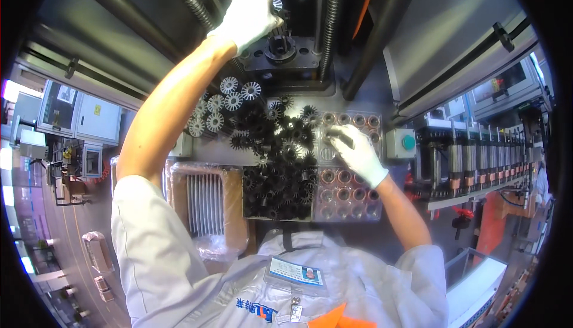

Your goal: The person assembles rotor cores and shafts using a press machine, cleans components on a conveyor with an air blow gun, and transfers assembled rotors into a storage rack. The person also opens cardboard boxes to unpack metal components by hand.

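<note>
The white-gloved left hand (249,19) grips a slotted silvery core (277,4) at the black metal fixture (280,55), seemingly mid-transfer; straight alignment likely matters next. The white-gloved right hand (359,152), grip unclear, is over the clear plastic tray (320,131).

Place: factory workshop | big metal machine (305,61), top middle | green push button (408,142), right of middle | spiky black parts (279,189) piled up, middle | rack of metal parts (471,164), right side | white cabinet (98,119), left
</note>
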Demonstrator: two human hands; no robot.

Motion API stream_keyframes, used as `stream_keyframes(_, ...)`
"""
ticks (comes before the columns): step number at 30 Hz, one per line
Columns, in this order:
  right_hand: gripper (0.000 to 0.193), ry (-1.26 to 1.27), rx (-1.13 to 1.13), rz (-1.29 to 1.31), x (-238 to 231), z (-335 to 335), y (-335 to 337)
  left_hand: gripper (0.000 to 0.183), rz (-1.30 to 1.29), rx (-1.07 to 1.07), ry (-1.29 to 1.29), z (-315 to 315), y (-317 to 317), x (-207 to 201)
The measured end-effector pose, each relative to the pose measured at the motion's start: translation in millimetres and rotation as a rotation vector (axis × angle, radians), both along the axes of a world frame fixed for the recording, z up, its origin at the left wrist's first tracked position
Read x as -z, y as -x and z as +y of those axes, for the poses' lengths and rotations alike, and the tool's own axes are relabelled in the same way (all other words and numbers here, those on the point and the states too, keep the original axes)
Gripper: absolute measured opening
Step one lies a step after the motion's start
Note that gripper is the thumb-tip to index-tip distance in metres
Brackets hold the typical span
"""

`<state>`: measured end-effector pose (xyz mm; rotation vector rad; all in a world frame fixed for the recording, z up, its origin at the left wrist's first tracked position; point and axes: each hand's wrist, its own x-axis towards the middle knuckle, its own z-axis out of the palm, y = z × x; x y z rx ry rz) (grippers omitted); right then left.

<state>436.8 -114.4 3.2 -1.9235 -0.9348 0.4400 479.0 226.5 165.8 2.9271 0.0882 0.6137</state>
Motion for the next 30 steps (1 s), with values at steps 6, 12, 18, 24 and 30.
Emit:
stream_keyframes(6,0.03,-0.052,-0.01,0.009,4.4,-9.6,6.9,0.034,0.044,-0.001,0.041,-7.9,6.5,2.4)
stream_keyframes(12,0.03,-0.063,-0.032,0.033,-4.0,-2.7,22.8,0.036,0.038,-0.008,0.025,-9.7,5.2,2.9)
stream_keyframes(18,0.029,-0.025,-0.03,0.083,-7.9,-9.0,37.5,0.037,0.078,0.022,0.275,4.2,1.0,11.6)
stream_keyframes(24,0.028,-0.025,-0.13,-0.129,-17.0,20.2,58.1,0.039,0.176,-0.164,0.118,-0.9,-9.3,94.3)
stream_keyframes(30,0.026,-0.092,-0.372,-0.655,-4.1,112.7,87.0,0.049,-0.006,-0.129,-0.142,-16.0,62.6,68.0)
